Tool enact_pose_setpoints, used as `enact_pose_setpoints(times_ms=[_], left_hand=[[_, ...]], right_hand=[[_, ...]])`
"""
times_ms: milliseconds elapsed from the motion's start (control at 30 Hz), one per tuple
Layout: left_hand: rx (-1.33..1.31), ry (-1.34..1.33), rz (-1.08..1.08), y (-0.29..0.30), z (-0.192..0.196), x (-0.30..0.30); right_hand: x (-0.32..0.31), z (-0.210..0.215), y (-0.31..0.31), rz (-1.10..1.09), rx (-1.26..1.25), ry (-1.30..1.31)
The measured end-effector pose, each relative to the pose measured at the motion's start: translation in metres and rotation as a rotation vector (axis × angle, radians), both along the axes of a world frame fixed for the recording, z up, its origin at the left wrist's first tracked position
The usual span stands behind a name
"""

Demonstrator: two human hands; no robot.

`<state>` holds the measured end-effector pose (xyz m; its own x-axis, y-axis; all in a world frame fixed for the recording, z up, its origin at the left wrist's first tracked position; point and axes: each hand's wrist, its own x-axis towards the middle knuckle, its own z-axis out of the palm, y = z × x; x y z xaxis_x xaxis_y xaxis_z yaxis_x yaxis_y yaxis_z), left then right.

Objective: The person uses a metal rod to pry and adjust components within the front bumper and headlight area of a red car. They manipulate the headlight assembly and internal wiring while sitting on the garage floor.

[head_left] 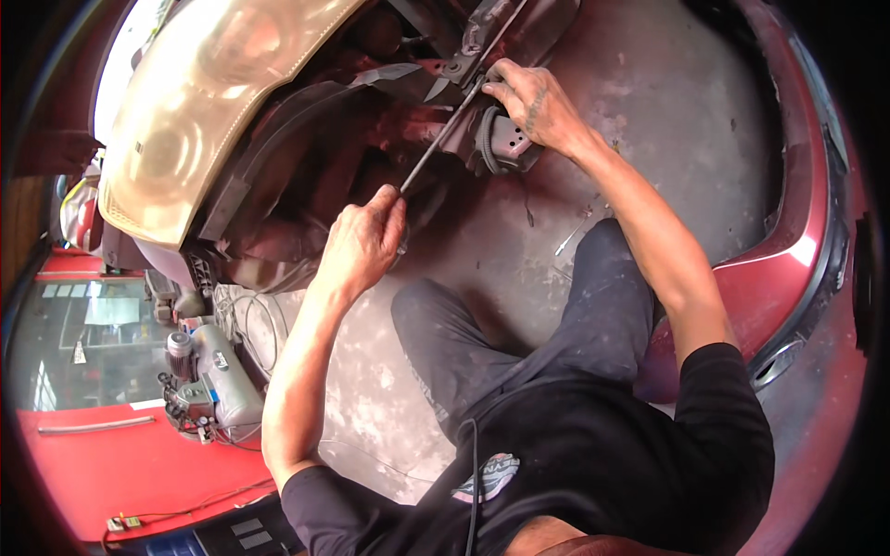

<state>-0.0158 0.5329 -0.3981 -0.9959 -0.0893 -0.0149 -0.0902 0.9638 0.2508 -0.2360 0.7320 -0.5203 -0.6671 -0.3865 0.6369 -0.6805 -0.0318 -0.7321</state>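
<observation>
My left hand [364, 243] is closed around the lower end of a long thin metal rod [434, 154], which slants up and to the right across the opened front of a car. Higher along the rod is my right hand [542, 109]. Its thumb and fingers close on the rod beside a dark metal bracket [456, 69]. Just below the right hand sits a grey bracket with holes [509, 139]. A large yellowed headlight [209, 107] fills the upper left, with a dark inner liner [287, 157] beneath it. The far end of the rod leaves the picture at the top.
A red bumper cover [783, 269] curves around my right side. A small metal tool [567, 239] lies on the concrete floor [371, 398] near my knee. At the left stand an air compressor [236, 385] and coiled hose [255, 320], by a red-and-glass wall [83, 463].
</observation>
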Motion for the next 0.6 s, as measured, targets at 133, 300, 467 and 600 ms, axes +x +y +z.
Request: enact_pose_setpoints(times_ms=[133,300,467,600], left_hand=[[0.070,0.013,0.011,0.002,-0.005,0.001],[0.111,0.049,0.060,0.026,-0.009,0.012],[0.154,0.037,0.093,0.030,-0.004,0.020],[0.053,0.040,0.081,0.033,0.006,0.019]], right_hand=[[0.004,0.002,-0.002,-0.009,0.033,-0.084],[0.000,0.003,-0.002,-0.078,0.046,0.042],[-0.002,0.001,-0.002,-0.082,0.038,0.081],[0.000,0.001,0.000,-0.096,0.092,0.076]])
